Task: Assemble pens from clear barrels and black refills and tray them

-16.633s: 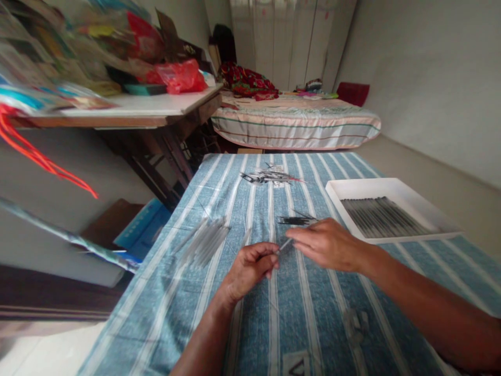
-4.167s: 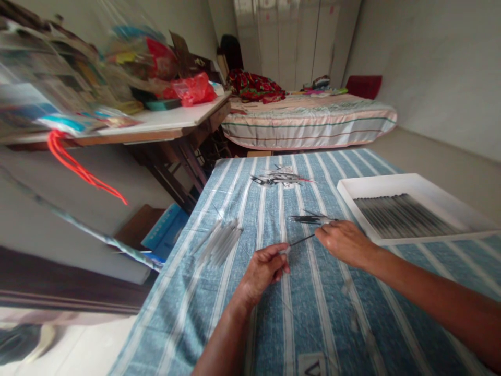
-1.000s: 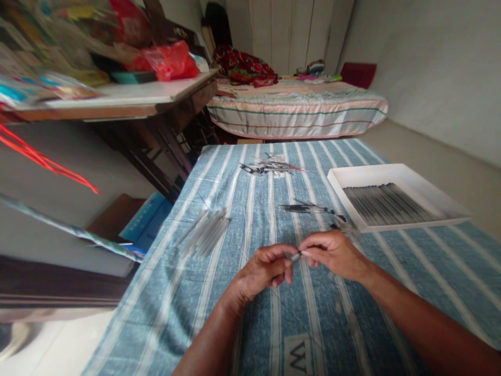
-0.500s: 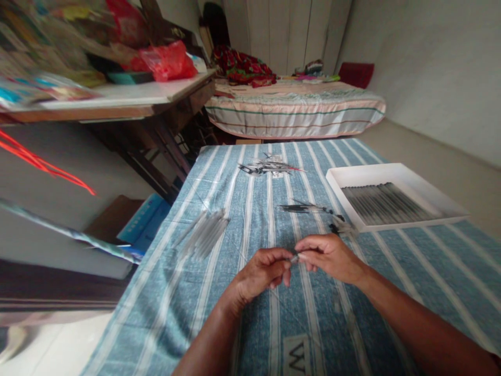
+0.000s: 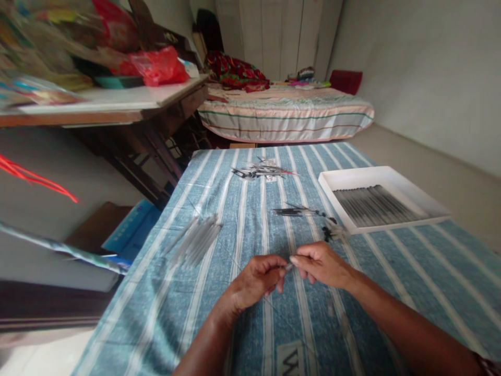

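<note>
My left hand is closed in a pinch on a thin grey pen, most of it hidden by the fingers. At the pen's right end, my right hand has its thumb and forefinger closed, the fingertips meeting it. Beyond my right hand lie thin black sticks like pen refills and a small heap of black and clear pieces. To the left, several translucent grey pen barrels are spread side by side. A white box on the right holds a row of dark grey pens.
A mixed pile of thin black, grey and red pieces lies at the far side of the striped tablecloth. A cluttered desk with a red plastic bag stands left. Behind the table is a bed.
The view has turned slightly right, so the scene sits further left. Both hands stay together at the pen, the right fingers and thumb shifted a little on its end.
</note>
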`<state>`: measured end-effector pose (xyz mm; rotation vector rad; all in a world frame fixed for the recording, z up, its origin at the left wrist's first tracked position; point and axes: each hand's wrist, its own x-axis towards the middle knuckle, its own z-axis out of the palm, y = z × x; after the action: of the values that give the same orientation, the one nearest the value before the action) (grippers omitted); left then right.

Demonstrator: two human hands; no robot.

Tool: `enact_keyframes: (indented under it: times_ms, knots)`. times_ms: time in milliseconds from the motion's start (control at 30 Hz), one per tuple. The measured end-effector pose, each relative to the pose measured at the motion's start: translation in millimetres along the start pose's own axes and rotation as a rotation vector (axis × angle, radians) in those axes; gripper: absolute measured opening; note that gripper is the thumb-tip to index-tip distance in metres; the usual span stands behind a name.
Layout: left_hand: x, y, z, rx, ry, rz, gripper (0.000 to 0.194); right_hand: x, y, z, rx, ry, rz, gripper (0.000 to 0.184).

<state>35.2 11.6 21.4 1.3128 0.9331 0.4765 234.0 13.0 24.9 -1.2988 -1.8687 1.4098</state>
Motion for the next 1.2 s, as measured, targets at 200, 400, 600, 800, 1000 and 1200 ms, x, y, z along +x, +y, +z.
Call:
enact_keyframes:
  times_ms: [200,400,600,800,1000,1200]
  knots:
    - [0.4,2.0,-0.1,0.026,-0.018,-0.002,0.022,-1.8,-4.7,-0.7,0.024,0.075,-0.118,0.016]
    - [0.1,0.6,0.1,-0.007,-0.038,0.013,0.027,-0.8,-2.6,5.1,-0.209,0.147,-0.086,0.037]
    - [-0.2,3.0,1.4,0.011,-0.048,0.005,0.024,-0.9,-5.9,2.7,-0.238,0.101,-0.049,0.038]
    - [-0.4,3.1,2.7,0.025,-0.046,-0.013,0.021,-1.3,-9.3,1.0,-0.168,0.098,-0.044,0.033]
    - [-1.0,5.7,5.1,0.019,-0.032,-0.021,0.020,-3.4,-10.8,-0.9,-0.130,0.074,-0.011,0.027]
    - [-0.8,7.8,6.4,0.027,-0.026,-0.014,0.022,-3.3,-11.8,-5.2,-0.140,0.029,0.042,0.031]
